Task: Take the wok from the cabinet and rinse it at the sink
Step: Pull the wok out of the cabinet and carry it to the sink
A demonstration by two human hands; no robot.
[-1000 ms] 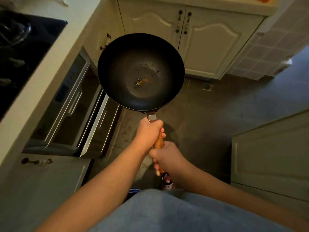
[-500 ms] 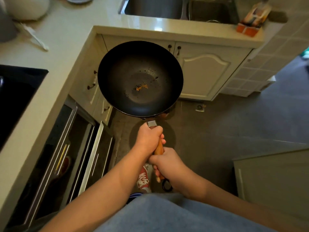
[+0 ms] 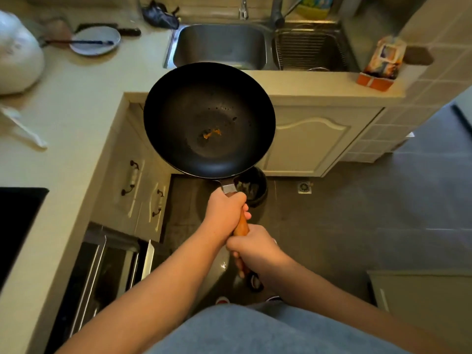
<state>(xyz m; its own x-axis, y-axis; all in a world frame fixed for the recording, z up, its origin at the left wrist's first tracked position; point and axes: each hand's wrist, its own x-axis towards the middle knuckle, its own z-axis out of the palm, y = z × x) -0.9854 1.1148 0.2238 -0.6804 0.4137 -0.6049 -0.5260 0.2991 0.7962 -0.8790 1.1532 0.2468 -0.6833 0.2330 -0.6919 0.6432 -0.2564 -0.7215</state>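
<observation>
Since half a second ago the wok [image 3: 209,121] has come nearer the sink [image 3: 221,46], ahead of the left hand [image 3: 224,213] and right hand [image 3: 255,251] clenched around its handle [image 3: 241,226]; carried low, its rim could strike the table [image 3: 319,84] edge.

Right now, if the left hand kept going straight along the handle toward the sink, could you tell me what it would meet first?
The left hand grips the handle just behind the wok, which leads. Its far rim would probably reach the counter edge before the sink; height is unclear.
</observation>
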